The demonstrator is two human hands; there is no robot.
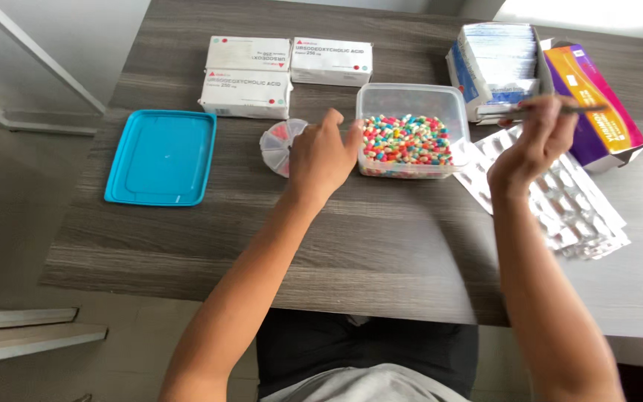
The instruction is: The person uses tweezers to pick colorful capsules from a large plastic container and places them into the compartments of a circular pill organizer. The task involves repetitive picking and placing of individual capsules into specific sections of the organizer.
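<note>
**Two hands at a tub of coloured capsules**

A dark wood-grain table fills most of the view, with the person seated at its near edge. On its left side lies a flat blue lid, well apart from everything else. At the far edge, three white medicine boxes sit close together, two stacked front to back and a third just to their right. At the far right stands an open box of foil sheets, and beside it an orange and purple carton lies on its side. In front of these, a spread of silver blister packs covers the right part of the table.

Near the middle sits a clear plastic tub, open at the top and filled with small capsules in pink, yellow, blue, green and white. Just to its left lies a small round pill organiser with clear wedge-shaped compartments, partly hidden.

The left hand rests over the organiser, its fingers loosely curled and its thumb touching the tub's left wall; whether it grips anything cannot be told. The right hand is raised above the blister packs, to the right of the tub, with fingers pinched closed on thin dark tweezers that point to the right.
</note>
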